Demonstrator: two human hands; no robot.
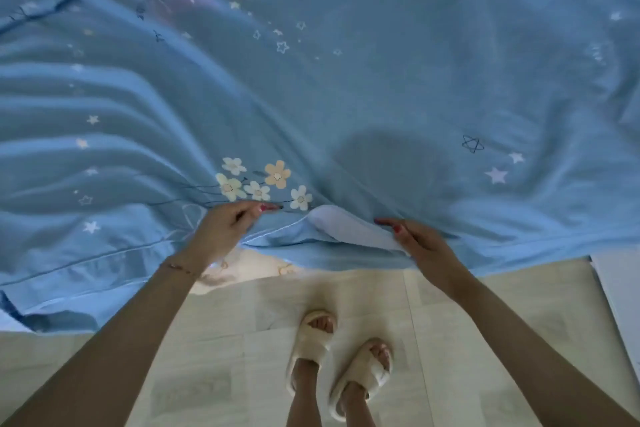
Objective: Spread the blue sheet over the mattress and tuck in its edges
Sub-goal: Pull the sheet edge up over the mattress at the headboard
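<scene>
Head view, looking steeply down, close over bed edge point(519, 263), floor point(242, 340)

Left hand point(225, 227) and right hand point(420, 246) pinch near edge of blue sheet point(346, 97), rippled at left

Dim, cool, bluish light is recorded throughout; no direct glare is seen. A soft rounded shadow is cast on the sheet point(346, 97) just above the right hand point(420, 246), and long soft shadows are laid along the folds at left. The floor point(207, 340) is rendered paler and brighter than the fabric. Overall softness is noted, with smeared detail toward the top and left edges. Wide-angle bending is evident: both forearms splay outward toward the lower corners.
</scene>
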